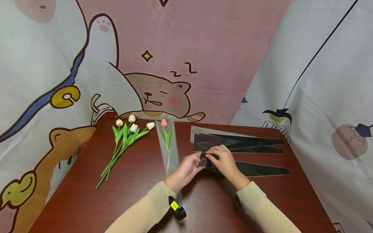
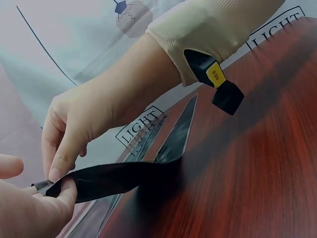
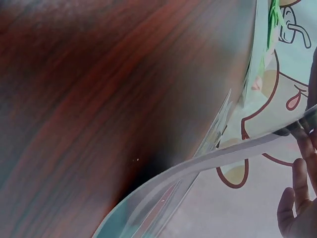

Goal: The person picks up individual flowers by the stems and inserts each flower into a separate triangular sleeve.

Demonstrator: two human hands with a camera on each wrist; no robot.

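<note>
Both hands are at the wide end of a tapered black plastic flower sleeve (image 1: 262,169) with a see-through margin. My left hand (image 1: 187,170) pinches this end between thumb and fingers, its palm turned up. From above, my right hand (image 1: 223,161) pinches the same edge close to the left fingertips. In the left wrist view the black sleeve (image 2: 114,178) bows up off the table, and its narrow end lies toward the right. The right wrist view shows its clear curved edge (image 3: 198,162) and part of the left hand (image 3: 302,198).
More black sleeves (image 1: 256,141) lie behind the hands. Left of them, a clear sleeve (image 1: 173,158) holds one pink tulip (image 1: 164,123). Several white tulips (image 1: 132,118) with green stems lie farther left on the brown table (image 1: 140,191). A printed cloth (image 1: 218,58) hangs behind.
</note>
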